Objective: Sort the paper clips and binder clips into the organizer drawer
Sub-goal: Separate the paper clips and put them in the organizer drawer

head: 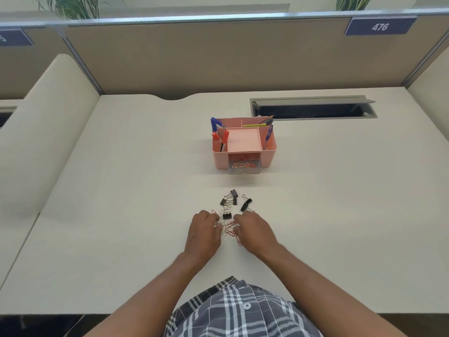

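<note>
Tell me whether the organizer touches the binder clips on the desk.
Apart. The head view shows bare desk between the pink organizer and the nearest black binder clips.

desk (121, 190): matt, smooth | organizer (268, 156): pink plastic | drawer (243, 167): clear plastic | shirt (243, 312): cloth

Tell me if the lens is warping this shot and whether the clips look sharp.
Head view: wide-angle bending curves the partition top; lighting is soft and even, shadows faint; the paper clips between left hand and right hand look slightly soft.
</note>
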`<action>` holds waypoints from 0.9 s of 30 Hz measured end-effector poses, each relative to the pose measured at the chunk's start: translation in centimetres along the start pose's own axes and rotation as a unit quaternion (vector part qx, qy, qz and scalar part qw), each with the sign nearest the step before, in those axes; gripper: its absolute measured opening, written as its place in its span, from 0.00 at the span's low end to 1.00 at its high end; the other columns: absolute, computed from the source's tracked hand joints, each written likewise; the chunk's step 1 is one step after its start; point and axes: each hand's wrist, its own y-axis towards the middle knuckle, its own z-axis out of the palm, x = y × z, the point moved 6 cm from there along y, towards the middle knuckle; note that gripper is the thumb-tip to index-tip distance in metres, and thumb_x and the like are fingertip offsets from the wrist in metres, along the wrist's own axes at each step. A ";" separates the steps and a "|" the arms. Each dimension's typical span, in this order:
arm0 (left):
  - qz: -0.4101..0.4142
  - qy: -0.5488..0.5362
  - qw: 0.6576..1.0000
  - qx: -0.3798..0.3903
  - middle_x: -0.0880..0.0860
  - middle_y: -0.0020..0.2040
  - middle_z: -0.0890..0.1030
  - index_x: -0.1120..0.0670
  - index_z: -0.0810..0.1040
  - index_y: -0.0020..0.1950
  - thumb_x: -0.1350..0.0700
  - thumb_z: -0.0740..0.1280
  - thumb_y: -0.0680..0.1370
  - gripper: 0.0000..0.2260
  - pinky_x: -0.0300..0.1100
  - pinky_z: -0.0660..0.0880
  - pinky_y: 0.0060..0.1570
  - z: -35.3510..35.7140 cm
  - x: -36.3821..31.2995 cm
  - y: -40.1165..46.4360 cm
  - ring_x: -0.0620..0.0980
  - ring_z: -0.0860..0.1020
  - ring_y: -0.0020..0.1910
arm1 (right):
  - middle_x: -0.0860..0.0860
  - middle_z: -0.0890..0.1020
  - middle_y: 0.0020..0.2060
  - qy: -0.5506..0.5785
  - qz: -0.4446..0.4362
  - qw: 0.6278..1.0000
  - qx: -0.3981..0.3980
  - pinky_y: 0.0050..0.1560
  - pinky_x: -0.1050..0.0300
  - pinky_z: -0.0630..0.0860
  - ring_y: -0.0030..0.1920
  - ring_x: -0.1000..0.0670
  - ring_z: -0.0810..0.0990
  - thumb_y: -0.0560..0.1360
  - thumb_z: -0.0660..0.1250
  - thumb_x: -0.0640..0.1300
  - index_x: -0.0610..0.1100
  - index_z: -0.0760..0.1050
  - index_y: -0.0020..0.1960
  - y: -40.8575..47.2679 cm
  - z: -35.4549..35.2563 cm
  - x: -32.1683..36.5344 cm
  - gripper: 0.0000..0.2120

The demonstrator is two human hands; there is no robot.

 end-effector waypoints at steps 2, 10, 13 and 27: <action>0.002 0.004 1.000 0.004 0.54 0.46 0.76 0.56 0.80 0.50 0.58 0.70 0.75 0.05 0.46 0.73 0.48 0.0 -0.2 0.1 0.54 0.73 0.47 | 0.46 0.76 0.47 -0.024 -0.002 1.000 0.004 0.41 0.51 0.70 0.51 0.42 0.75 0.77 0.61 0.42 0.42 0.74 0.49 0.5 0.1 0.3 0.05; 0.009 0.019 0.999 0.026 0.52 0.44 0.76 0.55 0.78 0.45 0.59 0.67 0.77 0.02 0.45 0.72 0.46 0.2 -0.4 0.4 0.53 0.73 0.46 | 0.45 0.77 0.49 -0.054 0.001 0.998 0.031 0.44 0.50 0.72 0.52 0.43 0.75 0.76 0.62 0.39 0.42 0.74 0.51 1.1 0.1 0.3 0.05; 0.004 0.019 0.999 0.037 0.51 0.44 0.76 0.54 0.77 0.45 0.58 0.66 0.78 0.03 0.45 0.72 0.46 0.1 -0.5 0.4 0.52 0.72 0.46 | 0.45 0.76 0.50 -0.066 0.000 0.997 0.041 0.40 0.53 0.66 0.52 0.43 0.74 0.75 0.64 0.38 0.41 0.73 0.51 1.0 0.2 0.2 0.06; -0.094 -0.133 0.985 0.049 0.45 0.40 0.80 0.51 0.79 0.44 0.61 0.65 0.78 0.06 0.40 0.74 0.42 -1.6 0.1 1.6 0.45 0.78 0.41 | 0.53 0.80 0.43 0.178 0.127 0.976 0.022 0.36 0.62 0.69 0.42 0.53 0.77 0.77 0.65 0.40 0.47 0.78 0.43 2.1 -4.9 -3.5 0.06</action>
